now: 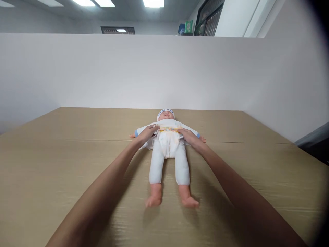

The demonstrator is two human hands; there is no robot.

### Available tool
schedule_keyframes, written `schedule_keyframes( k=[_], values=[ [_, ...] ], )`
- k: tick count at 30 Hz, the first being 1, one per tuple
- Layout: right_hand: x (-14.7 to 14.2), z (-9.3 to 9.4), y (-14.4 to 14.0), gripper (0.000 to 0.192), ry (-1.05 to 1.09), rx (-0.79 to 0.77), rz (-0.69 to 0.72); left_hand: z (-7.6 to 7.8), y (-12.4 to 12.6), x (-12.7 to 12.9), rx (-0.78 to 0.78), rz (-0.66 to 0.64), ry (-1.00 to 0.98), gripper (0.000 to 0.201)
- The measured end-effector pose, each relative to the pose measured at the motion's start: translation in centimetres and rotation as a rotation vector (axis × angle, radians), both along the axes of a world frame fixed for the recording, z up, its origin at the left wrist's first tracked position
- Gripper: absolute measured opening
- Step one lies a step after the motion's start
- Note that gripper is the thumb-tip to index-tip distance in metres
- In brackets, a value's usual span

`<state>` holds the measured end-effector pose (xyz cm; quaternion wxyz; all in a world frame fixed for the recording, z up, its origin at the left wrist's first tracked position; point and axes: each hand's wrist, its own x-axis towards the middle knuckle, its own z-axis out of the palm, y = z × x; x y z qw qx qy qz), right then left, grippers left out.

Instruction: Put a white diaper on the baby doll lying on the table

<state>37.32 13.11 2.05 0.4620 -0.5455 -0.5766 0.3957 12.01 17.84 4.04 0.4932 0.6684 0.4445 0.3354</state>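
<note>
A baby doll point(182, 168) lies on its back, its feet towards me and its arms spread out. It has a white cap with dark lettering, a white top with blue cuffs and white legs. Round its hips is a white diaper point(169, 144) with a yellow and orange patterned band at the waist. My left hand point(150, 132) is closed on the diaper's waist edge at the left. At the right end of the band, my right hand point(189, 136) pinches the other side. Some fingertips are hidden against the cloth. Loose white fabric hangs by the doll's left-hand hip in view.
The doll rests on a wide tan tabletop point(77, 171) with a seam across it. A white partition point(154, 72) rises behind the table and along the right side. A dark object point(315, 144) stands past the right edge. Beyond the partition are green and blue packages point(188, 26).
</note>
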Motion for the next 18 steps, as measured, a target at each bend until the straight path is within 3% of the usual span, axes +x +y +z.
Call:
schedule_keyframes(
  k=[4, 11, 14, 18],
  values=[
    [0.2, 0.2, -2.1, 0.038, 0.037, -0.066, 0.025, -0.9, -1.0, -1.0, -0.182, -0.083, -0.129, 0.057],
    [2.0, -0.3, -8.3, 0.047, -0.087, -0.13, 0.115, -0.3, -6.7, -3.9, -0.407, -0.285, -0.167, 0.046],
    [3.3, -1.0, -9.4, 0.052, -0.086, -0.08, 0.099, 0.7, -7.8, -4.9, -0.369, -0.298, -0.135, 0.05],
    [4.8, -1.9, -10.8, 0.053, -0.114, 0.068, -0.104, 2.6, -8.2, -5.5, -0.136, -0.083, -0.032, 0.054]
  ],
)
